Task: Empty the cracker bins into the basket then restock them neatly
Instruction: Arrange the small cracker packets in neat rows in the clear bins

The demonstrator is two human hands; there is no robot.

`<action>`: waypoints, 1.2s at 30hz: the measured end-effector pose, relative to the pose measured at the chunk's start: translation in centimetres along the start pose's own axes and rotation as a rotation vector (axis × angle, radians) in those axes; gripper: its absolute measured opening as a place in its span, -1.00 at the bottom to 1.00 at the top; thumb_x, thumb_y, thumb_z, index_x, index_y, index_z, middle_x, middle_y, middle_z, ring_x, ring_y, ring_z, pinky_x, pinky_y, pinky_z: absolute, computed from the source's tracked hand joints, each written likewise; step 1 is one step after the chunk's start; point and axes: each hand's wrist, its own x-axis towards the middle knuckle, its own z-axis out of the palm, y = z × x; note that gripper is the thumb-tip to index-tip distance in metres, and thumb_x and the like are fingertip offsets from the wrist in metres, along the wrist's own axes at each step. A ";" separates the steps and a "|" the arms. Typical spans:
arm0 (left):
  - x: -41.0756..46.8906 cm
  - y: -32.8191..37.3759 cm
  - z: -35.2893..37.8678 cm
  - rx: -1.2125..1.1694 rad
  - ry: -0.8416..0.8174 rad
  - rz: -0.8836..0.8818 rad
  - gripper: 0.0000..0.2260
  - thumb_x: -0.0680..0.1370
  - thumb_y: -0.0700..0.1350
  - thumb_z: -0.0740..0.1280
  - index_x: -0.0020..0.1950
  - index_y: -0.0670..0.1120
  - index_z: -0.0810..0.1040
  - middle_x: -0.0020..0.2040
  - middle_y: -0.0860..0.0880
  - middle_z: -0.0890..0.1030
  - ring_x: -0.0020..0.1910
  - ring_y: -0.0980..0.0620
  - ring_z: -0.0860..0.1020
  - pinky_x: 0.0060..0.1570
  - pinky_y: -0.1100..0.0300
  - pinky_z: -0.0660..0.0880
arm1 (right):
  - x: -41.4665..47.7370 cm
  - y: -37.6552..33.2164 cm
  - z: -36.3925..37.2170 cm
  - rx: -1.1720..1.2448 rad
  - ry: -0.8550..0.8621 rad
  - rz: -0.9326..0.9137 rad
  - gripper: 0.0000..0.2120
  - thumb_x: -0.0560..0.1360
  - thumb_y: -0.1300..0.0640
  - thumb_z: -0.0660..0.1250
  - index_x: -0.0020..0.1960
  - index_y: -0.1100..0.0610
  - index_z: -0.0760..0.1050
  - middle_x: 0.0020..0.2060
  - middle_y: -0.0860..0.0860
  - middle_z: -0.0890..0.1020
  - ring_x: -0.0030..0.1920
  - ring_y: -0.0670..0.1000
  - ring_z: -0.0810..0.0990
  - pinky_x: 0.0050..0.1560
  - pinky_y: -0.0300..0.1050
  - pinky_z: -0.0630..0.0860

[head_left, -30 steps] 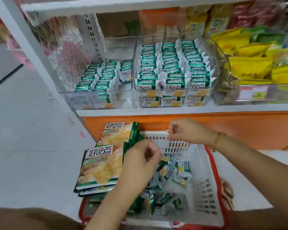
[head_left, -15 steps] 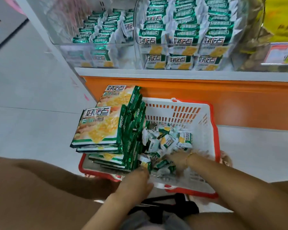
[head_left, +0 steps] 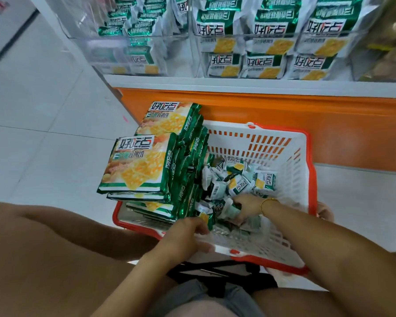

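Head view: both hands reach down into a basket on the floor.
Right hand [head_left: 245, 205]: sunk among the small cracker packets [head_left: 238, 181], fingers curled round a few; the packets hide its fingertips.
Bracelet [head_left: 268, 200]: gold chain on the right wrist.
Left hand [head_left: 186, 236]: at the near rim, fingers curled round one small packet, thumb lying over the rim.
Basket [head_left: 292, 179]: white slotted walls, red rim; the loose packets are heaped in its middle and near part.
Large cracker packs [head_left: 137, 165]: green and yellow, stacked flat at the basket's left, overhanging the left rim and hiding that side.
Black straps [head_left: 215, 271]: under the near rim, between the person's knees.
Right forearm: crosses over the near right corner of the basket.
Clear bins [head_left: 192, 37]: on the far shelf, already holding upright rows of the same packets.
Shelf edge [head_left: 238, 84]: white, above an orange base panel [head_left: 306, 115].
Floor [head_left: 44, 115]: pale tiles at left.
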 end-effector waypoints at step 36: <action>-2.5 7.7 -3.8 -0.957 0.305 0.210 -0.64 0.45 -0.05 0.44 0.24 -0.03 0.55 0.06 0.05 0.67 0.02 0.09 0.64 0.12 0.10 0.55 | -18.9 -6.0 -13.9 0.506 0.224 -0.419 -0.57 0.24 0.04 0.52 0.07 0.16 0.59 0.00 -0.05 0.70 0.04 -0.07 0.66 0.06 -0.23 0.56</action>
